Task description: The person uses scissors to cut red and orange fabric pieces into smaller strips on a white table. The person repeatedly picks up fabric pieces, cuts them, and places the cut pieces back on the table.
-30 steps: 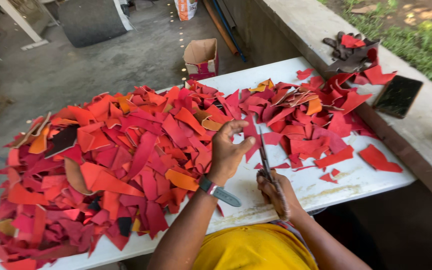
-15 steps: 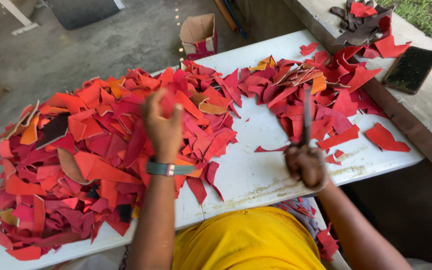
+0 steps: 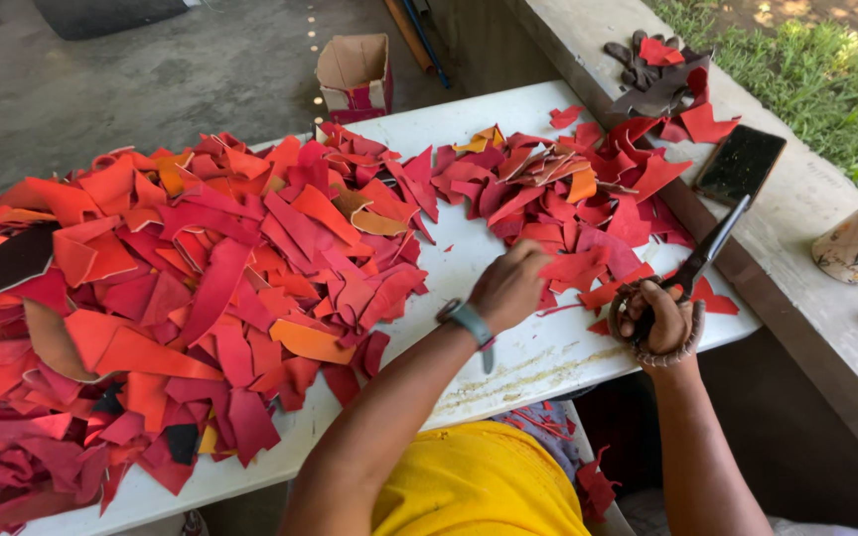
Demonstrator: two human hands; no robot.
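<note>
My left hand [image 3: 510,286], with a watch on its wrist, pinches a red leather scrap [image 3: 578,268] over the white table [image 3: 508,362]. My right hand [image 3: 659,320] grips large dark scissors [image 3: 702,260] by cord-wrapped handles, the blades pointing up and to the right, just right of that scrap. A big heap of red and orange leather scraps [image 3: 181,298] covers the table's left part. A smaller heap [image 3: 568,189] lies at the far right, beyond both hands.
A dark flat phone-like slab [image 3: 740,164] lies on the concrete ledge [image 3: 826,308] to the right, with dark scraps [image 3: 652,74] further back. An open cardboard box [image 3: 355,71] stands on the floor behind the table. Cut strips lie on my lap [image 3: 548,427].
My left hand came off the big heap and swung right, taking a red scrap by the scissors. My right hand with the scissors shifted toward the table's right edge.
</note>
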